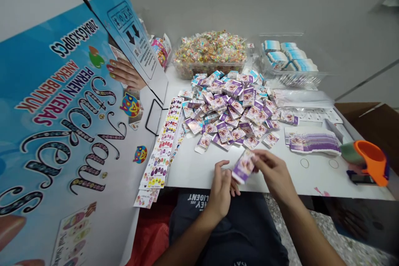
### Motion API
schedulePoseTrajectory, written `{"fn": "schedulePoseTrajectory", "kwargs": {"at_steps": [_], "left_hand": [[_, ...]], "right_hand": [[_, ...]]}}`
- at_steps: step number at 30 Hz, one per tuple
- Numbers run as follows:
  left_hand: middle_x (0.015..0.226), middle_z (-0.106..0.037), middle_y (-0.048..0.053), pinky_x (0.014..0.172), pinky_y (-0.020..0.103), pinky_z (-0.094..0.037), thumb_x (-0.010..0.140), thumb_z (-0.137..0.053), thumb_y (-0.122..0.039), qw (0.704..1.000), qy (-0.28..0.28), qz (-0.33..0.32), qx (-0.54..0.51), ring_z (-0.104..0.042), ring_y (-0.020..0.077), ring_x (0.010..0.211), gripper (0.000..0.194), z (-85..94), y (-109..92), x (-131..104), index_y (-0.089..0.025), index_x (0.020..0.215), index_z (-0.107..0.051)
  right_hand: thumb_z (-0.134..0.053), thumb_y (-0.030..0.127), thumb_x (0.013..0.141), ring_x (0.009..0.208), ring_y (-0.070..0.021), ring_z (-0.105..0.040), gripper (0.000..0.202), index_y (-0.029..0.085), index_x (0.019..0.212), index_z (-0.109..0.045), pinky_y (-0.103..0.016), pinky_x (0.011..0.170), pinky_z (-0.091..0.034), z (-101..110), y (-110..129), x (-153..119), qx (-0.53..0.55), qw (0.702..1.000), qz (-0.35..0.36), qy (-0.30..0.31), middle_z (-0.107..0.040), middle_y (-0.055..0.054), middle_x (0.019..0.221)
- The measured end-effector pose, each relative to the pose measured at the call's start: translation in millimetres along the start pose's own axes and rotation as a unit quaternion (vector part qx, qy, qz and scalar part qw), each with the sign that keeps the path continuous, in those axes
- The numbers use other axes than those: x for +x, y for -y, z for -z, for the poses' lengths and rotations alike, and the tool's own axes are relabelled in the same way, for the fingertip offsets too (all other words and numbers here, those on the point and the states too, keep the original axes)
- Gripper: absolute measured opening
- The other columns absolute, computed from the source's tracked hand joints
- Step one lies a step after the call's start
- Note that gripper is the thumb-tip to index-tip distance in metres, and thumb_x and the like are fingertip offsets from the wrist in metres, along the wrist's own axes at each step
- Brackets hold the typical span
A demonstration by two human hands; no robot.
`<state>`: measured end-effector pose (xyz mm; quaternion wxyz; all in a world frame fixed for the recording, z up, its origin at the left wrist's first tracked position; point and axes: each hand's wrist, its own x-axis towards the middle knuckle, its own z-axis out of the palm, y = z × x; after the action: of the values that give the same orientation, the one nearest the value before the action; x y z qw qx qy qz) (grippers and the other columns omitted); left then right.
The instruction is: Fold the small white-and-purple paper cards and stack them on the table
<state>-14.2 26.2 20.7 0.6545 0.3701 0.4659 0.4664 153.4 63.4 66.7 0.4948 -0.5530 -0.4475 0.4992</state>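
Observation:
Over the table's front edge, my right hand (273, 171) grips a small flat purple-and-white nail sticker box (244, 167) between thumb and fingers. The box is tilted, with its printed face up. My left hand (222, 187) is just left of the box's lower end, its fingers loosely bent and apart. I see nothing held in it, though the undersides of its fingers are hidden. Beyond both hands lies a heap of similar small boxes (230, 104), some showing blue sides.
Sticker strips (162, 145) lie at left beside a big printed carton (77, 91). Behind the heap stand a tub of wrapped candies (210, 66) and a tray (293, 75) of blue-white packs. At right are flat purple cartons (313, 140), rubber bands (304, 163) and an orange tape dispenser (372, 162).

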Motion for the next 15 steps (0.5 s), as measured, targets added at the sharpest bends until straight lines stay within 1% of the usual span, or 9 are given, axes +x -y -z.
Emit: {"fn": "schedulePoseTrajectory", "kwargs": {"at_steps": [2, 4, 6, 8, 9, 10, 11, 13, 15], "left_hand": [[0.081, -0.063, 0.001, 0.051, 0.022, -0.041, 0.101, -0.035, -0.063, 0.998, -0.050, -0.036, -0.021, -0.058, 0.0108, 0.055, 0.050, -1.4, 7, 3, -0.020, 0.124, -0.043], [0.086, -0.064, 0.003, 0.054, 0.024, -0.041, 0.102, -0.035, -0.062, 0.996, -0.071, -0.051, -0.026, -0.058, 0.0114, 0.059, 0.047, -2.2, 11, 5, -0.020, 0.122, -0.043], [0.087, -0.064, 0.003, 0.055, 0.025, -0.041, 0.102, -0.035, -0.060, 0.996, -0.067, -0.051, -0.021, -0.057, 0.0120, 0.060, 0.046, -2.1, 13, 5, -0.020, 0.122, -0.043], [0.087, -0.063, 0.003, 0.056, 0.026, -0.042, 0.103, -0.035, -0.060, 0.997, -0.055, -0.052, -0.015, -0.057, 0.0124, 0.061, 0.045, -1.1, 14, 5, -0.020, 0.121, -0.044], [0.086, -0.063, 0.002, 0.057, 0.026, -0.042, 0.102, -0.035, -0.060, 0.997, -0.050, -0.052, -0.013, -0.057, 0.0126, 0.061, 0.045, -0.4, 14, 5, -0.020, 0.120, -0.045], [0.086, -0.062, 0.002, 0.057, 0.026, -0.042, 0.102, -0.036, -0.060, 0.998, -0.046, -0.051, -0.012, -0.057, 0.0127, 0.061, 0.045, 0.3, 14, 5, -0.020, 0.119, -0.045], [0.086, -0.062, 0.002, 0.057, 0.026, -0.042, 0.101, -0.037, -0.061, 0.998, -0.042, -0.050, -0.009, -0.056, 0.0129, 0.061, 0.045, 0.9, 14, 5, -0.020, 0.118, -0.046], [0.085, -0.062, 0.002, 0.057, 0.027, -0.042, 0.101, -0.038, -0.061, 0.998, -0.034, -0.049, -0.002, -0.056, 0.0130, 0.061, 0.046, 1.8, 14, 5, -0.020, 0.117, -0.047], [0.084, -0.062, 0.002, 0.058, 0.027, -0.042, 0.101, -0.038, -0.061, 0.998, -0.027, -0.047, 0.009, -0.055, 0.0129, 0.061, 0.045, 1.9, 14, 6, -0.019, 0.116, -0.047]], "right_hand": [[-0.076, 0.038, 0.084, 0.096, -0.0236, -0.074, 0.033, 0.023, 0.113, -0.072, -0.042, 0.089, -0.061, 2, 15, 23, 0.120, 0.993, 0.005, -0.020, -0.076, -0.006, 0.105], [-0.074, 0.037, 0.084, 0.120, -0.0274, -0.067, 0.035, 0.024, 0.117, -0.069, -0.049, 0.109, -0.051, 7, 27, 42, 0.172, 0.984, 0.043, -0.021, -0.071, -0.008, 0.124], [-0.072, 0.038, 0.085, 0.128, -0.0285, -0.062, 0.035, 0.025, 0.117, -0.068, -0.052, 0.115, -0.044, 22, 32, 54, 0.127, 0.987, 0.087, -0.040, -0.067, -0.008, 0.131], [-0.070, 0.041, 0.086, 0.128, -0.0288, -0.061, 0.039, 0.026, 0.121, -0.065, -0.055, 0.113, -0.045, 47, 26, 60, 0.001, 0.987, 0.129, -0.095, -0.065, -0.008, 0.132], [-0.069, 0.045, 0.086, 0.128, -0.0295, -0.060, 0.042, 0.027, 0.124, -0.064, -0.056, 0.112, -0.045, 64, 19, 62, -0.091, 0.977, 0.147, -0.123, -0.064, -0.009, 0.134], [-0.069, 0.048, 0.085, 0.129, -0.0311, -0.058, 0.047, 0.026, 0.126, -0.063, -0.057, 0.111, -0.044, 83, 11, 63, -0.194, 0.957, 0.165, -0.142, -0.062, -0.011, 0.136], [-0.069, 0.051, 0.083, 0.133, -0.0338, -0.053, 0.052, 0.025, 0.127, -0.062, -0.058, 0.112, -0.042, 102, 2, 64, -0.308, 0.924, 0.182, -0.138, -0.059, -0.013, 0.140], [-0.065, 0.054, 0.082, 0.144, -0.0418, -0.038, 0.054, 0.021, 0.125, -0.065, -0.064, 0.116, -0.029, 141, -16, 65, -0.500, 0.841, 0.186, -0.092, -0.055, -0.017, 0.146], [-0.057, 0.049, 0.085, 0.145, -0.0456, -0.035, 0.049, 0.020, 0.123, -0.066, -0.070, 0.114, -0.020, 174, -31, 64, -0.604, 0.782, 0.149, -0.043, -0.056, -0.018, 0.146]]}}
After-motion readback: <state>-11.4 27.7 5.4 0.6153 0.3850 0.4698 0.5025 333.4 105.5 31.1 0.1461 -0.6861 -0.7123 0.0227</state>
